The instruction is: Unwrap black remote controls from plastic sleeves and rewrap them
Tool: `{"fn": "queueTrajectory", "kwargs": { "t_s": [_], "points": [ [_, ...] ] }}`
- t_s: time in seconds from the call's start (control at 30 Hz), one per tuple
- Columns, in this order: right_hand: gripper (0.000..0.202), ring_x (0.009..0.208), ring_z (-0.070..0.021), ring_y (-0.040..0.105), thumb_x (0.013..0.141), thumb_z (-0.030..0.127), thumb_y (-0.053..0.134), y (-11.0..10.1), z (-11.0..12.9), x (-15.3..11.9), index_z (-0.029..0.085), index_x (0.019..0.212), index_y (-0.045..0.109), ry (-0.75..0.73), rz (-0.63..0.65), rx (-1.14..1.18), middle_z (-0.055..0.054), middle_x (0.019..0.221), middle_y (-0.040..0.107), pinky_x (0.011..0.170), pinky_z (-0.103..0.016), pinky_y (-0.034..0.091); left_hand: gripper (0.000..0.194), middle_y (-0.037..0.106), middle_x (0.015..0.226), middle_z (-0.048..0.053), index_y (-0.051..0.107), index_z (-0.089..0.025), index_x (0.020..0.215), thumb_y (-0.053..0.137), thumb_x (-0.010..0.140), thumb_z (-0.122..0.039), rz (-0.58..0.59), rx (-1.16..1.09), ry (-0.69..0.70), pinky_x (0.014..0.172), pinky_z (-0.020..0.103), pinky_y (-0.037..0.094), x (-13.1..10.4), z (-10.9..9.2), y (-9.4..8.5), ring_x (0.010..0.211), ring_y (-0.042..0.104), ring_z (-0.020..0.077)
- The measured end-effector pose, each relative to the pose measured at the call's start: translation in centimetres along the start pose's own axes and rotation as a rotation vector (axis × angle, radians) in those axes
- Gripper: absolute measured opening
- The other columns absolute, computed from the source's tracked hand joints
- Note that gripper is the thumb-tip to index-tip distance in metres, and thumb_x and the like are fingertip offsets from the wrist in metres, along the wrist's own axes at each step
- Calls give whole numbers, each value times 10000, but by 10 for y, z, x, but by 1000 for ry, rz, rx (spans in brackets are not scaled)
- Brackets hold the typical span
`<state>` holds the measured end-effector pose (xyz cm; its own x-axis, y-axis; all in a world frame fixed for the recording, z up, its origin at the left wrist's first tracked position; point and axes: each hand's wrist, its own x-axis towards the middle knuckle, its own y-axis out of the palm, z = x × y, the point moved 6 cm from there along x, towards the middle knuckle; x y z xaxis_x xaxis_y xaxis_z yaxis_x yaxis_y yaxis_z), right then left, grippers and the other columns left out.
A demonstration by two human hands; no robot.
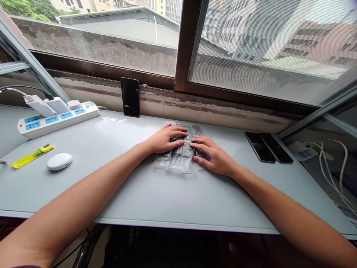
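Observation:
Several dark, narrow items in clear plastic wrappers [177,158] lie side by side in the middle of the pale table. My left hand [166,139] rests palm down on the left part of them, its fingers spread and pointing right. From the right, my right hand [213,154] lies over the rightmost wrappers with its fingers apart. The fingertips of both hands are close together but not touching. What exactly the wrappers contain is too small to tell.
A black phone [130,97] leans upright by the window wall. At the left are a white power strip [58,120] with chargers, a yellow cutter [32,156] and a white oval case [59,161]. Two dark phones [260,147] lie at the right, near white cables [325,167].

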<state>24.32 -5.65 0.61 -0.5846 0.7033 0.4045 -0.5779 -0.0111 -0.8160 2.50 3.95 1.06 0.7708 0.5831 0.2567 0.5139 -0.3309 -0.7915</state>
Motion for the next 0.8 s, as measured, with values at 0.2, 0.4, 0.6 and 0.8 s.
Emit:
{"fn": "queueTrajectory", "kwargs": {
  "t_s": [0.2, 0.4, 0.6, 0.8],
  "points": [
    [545, 1642, -411, 530, 1151, 428, 688, 0, -1, 0, 362, 1687, 617, 5, 17, -6, -146, 1678, 635, 1344, -725, 477, 544, 614, 1745, 122, 775, -250, 1510, 581, 1121, -577, 8, 12, 7, 1438, 618, 198, 0, -1, 0, 1641, 546, 367],
    [540, 1652, -407, 517, 1154, 432, 685, 1, -2, -1, 355, 1685, 617, 7, 25, 1, -151, 1680, 631, 1351, -715, 469, 562, 618, 1741, 125, 770, -243, 1521, 576, 1121, -587, 4, 17, 10, 1437, 617, 208, 0, -1, 0, 1638, 547, 362],
    [539, 1659, -396, 506, 1157, 441, 682, 1, -3, -1, 354, 1685, 614, 11, 30, 14, -145, 1688, 626, 1364, -714, 453, 567, 627, 1732, 127, 764, -239, 1532, 578, 1124, -586, 3, 22, 15, 1436, 600, 215, 0, 0, 0, 1638, 547, 349],
    [532, 1656, -400, 507, 1154, 446, 688, 0, -2, -1, 345, 1673, 628, 16, 31, 18, -154, 1682, 627, 1364, -720, 449, 578, 622, 1737, 123, 762, -247, 1549, 564, 1131, -594, 19, 37, 18, 1434, 596, 214, 1, 0, 1, 1652, 529, 355]
  ]
}}
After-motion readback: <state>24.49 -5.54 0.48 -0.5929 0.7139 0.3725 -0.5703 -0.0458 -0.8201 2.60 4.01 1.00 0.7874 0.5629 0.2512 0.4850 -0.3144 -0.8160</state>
